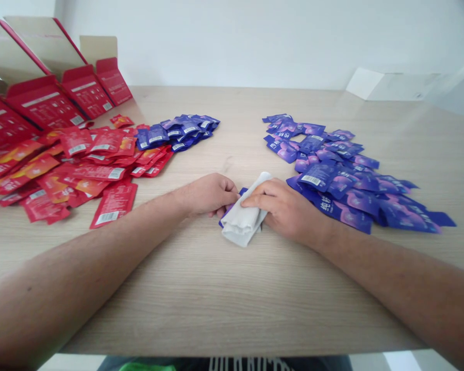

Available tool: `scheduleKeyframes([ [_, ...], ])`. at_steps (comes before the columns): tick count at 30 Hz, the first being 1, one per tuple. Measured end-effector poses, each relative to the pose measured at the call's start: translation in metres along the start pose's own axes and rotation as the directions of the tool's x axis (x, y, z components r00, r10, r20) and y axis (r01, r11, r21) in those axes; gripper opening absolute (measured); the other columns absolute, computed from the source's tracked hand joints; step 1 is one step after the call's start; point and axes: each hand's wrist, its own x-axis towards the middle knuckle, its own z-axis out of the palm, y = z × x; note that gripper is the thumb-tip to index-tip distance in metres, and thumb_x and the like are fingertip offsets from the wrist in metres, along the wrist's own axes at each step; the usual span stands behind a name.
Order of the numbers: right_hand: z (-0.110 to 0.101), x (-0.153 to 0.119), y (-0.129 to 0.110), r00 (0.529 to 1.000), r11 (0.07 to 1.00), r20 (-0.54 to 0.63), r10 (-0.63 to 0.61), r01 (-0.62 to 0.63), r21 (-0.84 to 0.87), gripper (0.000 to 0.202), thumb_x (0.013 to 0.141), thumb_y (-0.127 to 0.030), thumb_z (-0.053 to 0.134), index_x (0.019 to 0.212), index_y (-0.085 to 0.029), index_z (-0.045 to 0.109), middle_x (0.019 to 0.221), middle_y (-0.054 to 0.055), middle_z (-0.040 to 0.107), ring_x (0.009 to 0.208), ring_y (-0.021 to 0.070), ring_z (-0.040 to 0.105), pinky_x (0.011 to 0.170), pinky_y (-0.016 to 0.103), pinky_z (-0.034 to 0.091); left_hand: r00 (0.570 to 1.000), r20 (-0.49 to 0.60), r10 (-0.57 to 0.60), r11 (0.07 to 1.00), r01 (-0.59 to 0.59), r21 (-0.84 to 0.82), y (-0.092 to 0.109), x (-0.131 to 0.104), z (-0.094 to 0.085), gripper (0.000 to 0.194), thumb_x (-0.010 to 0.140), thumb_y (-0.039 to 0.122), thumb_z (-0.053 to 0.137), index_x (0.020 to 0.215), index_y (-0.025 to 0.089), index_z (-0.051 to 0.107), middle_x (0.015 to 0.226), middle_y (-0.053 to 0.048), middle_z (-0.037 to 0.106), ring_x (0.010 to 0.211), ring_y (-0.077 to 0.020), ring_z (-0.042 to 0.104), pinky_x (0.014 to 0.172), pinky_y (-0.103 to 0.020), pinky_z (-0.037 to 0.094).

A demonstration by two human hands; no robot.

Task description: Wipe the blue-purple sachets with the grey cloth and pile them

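From the head camera, we look down on two bare hands meeting at a wood-grain table (216, 299), a folded white cloth (242, 221) at the centre of our dial and the far wall (270, 44) at 12 o'clock. The right hand (288, 208), at 3 o'clock, grasps the cloth, thumb and fingers closed over its upper part. Beneath it lies a purple packet (243, 191), mostly covered, its edges showing towards 9 and 12 o'clock. The left hand (212, 193), at 10 o'clock, has its fingers curled against the packet's edge; whether they pinch it, we cannot tell.

Around them, we see a spread of purple packets (344, 183) reaching close beside the right forearm at 2 o'clock, a smaller blue-purple pile (183, 129) at 11, and red packets (83, 170) heaped at 10, touching that pile. Behind the red heap stand opened red cartons (42, 103). A white box-like object (394, 86) rests beyond the spread, between 1 and 2 o'clock.
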Motion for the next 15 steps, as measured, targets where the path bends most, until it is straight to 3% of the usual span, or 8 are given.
scheduleKeyframes([
  [2, 0.000, -0.001, 0.001, 1.000, 1.000, -0.007, 0.014, -0.014, -0.010, 0.036, 0.085, -0.005, 0.058, 0.115, -0.021, 0.068, 0.107, 0.008, 0.066, 0.103, 0.0237, 0.057, 0.094, 0.043, 0.046, 1.000, -0.008, 0.001, 1.000, -0.001, -0.003, 0.000, 0.000, 0.000, 0.014, 0.080, 0.026, 0.055, 0.076, 0.018, 0.065, 0.053, 0.003, 0.061, 0.044, -0.0086, 0.055, 0.039, -0.018, 0.036],
  [7, -0.001, 0.000, -0.010, 0.989, 0.992, 0.077, -0.124, 0.122, 0.037, 0.027, 0.090, -0.014, 0.058, 0.114, -0.020, 0.069, 0.109, 0.008, 0.065, 0.106, 0.0230, 0.055, 0.095, 0.039, 0.046, 1.000, 0.004, 0.029, 0.999, -0.029, -0.019, 0.001, -0.001, 0.001, 0.014, 0.080, 0.024, 0.054, 0.073, 0.018, 0.064, 0.052, 0.004, 0.059, 0.041, -0.0075, 0.051, 0.037, -0.018, 0.037],
  [12, 0.000, 0.000, -0.005, 1.000, 1.000, 0.003, -0.001, 0.001, -0.003, 0.035, 0.086, -0.006, 0.058, 0.116, -0.021, 0.068, 0.107, 0.008, 0.065, 0.104, 0.0227, 0.056, 0.094, 0.041, 0.046, 1.000, -0.011, 0.004, 1.000, -0.004, -0.022, 0.000, 0.000, 0.002, 0.014, 0.080, 0.024, 0.054, 0.076, 0.018, 0.066, 0.054, 0.003, 0.061, 0.043, -0.0079, 0.054, 0.038, -0.017, 0.037],
  [15, 0.002, 0.000, -0.011, 0.997, 0.998, 0.042, -0.065, 0.064, 0.007, 0.030, 0.090, -0.013, 0.057, 0.117, -0.021, 0.068, 0.111, 0.008, 0.065, 0.106, 0.0225, 0.054, 0.097, 0.039, 0.045, 1.000, -0.004, 0.019, 1.000, -0.019, -0.007, 0.002, -0.001, 0.002, 0.015, 0.081, 0.023, 0.053, 0.072, 0.018, 0.065, 0.053, 0.004, 0.060, 0.042, -0.0074, 0.052, 0.038, -0.018, 0.037],
])
